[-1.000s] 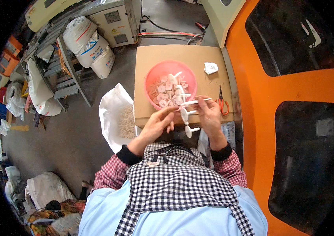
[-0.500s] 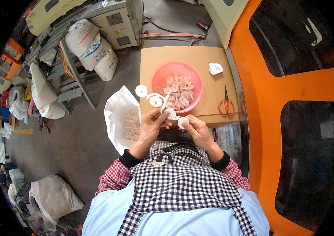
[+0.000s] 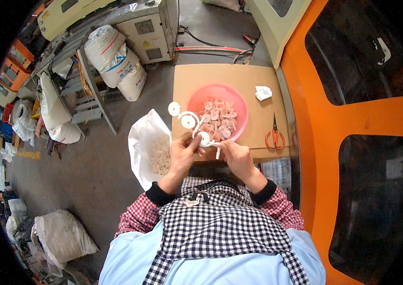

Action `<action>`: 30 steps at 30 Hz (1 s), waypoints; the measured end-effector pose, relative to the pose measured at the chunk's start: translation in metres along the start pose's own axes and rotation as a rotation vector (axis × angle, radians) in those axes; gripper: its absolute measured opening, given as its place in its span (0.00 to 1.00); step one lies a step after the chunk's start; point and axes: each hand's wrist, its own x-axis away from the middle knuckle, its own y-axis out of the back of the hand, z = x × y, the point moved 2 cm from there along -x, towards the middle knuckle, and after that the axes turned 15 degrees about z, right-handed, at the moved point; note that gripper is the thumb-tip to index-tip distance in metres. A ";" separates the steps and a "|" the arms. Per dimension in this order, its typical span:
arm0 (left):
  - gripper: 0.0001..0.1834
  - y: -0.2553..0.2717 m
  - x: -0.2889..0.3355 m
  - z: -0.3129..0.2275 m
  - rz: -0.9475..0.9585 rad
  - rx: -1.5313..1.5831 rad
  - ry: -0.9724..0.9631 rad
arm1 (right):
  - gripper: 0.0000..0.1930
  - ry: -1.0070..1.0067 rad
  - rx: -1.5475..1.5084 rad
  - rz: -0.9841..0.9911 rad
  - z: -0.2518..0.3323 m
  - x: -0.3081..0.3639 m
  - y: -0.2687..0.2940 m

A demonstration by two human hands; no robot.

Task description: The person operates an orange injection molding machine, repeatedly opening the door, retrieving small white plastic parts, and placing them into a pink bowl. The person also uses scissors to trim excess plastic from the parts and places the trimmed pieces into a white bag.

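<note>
Head view: the left hand (image 3: 181,154) and right hand (image 3: 237,159) hold a white moulded strip (image 3: 188,121) by the near-left side of the pink basin (image 3: 243,113), fingers pinched closed on it. Step in hand: apparently working the strip's end piece (image 3: 218,152). Next move calls for a firm left grip. Beneath basin: cardboard-covered tabletop (image 3: 261,121). Right of basin: scissors (image 3: 274,138), then orange machine (image 3: 318,114). Left of basin: white sack (image 3: 140,147)

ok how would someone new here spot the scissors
Find the big orange machine on the right, then the brown cardboard surface beside it. Right of the pink bowl lie the scissors, set apart by orange loop handles and dark blades.
</note>
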 end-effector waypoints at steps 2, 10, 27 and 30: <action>0.07 -0.002 0.004 0.003 -0.022 -0.336 -0.169 | 0.10 -0.317 -0.258 0.093 -0.002 -0.008 0.000; 0.05 0.006 -0.024 0.019 -0.056 -0.703 -0.410 | 0.15 -0.288 0.172 0.030 -0.105 -0.055 -0.037; 0.07 -0.002 -0.027 0.016 -0.074 -0.515 -0.353 | 0.08 -0.474 -1.170 0.094 -0.041 -0.019 -0.021; 0.15 -0.019 -0.018 0.002 -0.015 -0.991 -0.633 | 0.09 -0.651 -1.097 0.147 -0.090 -0.024 -0.028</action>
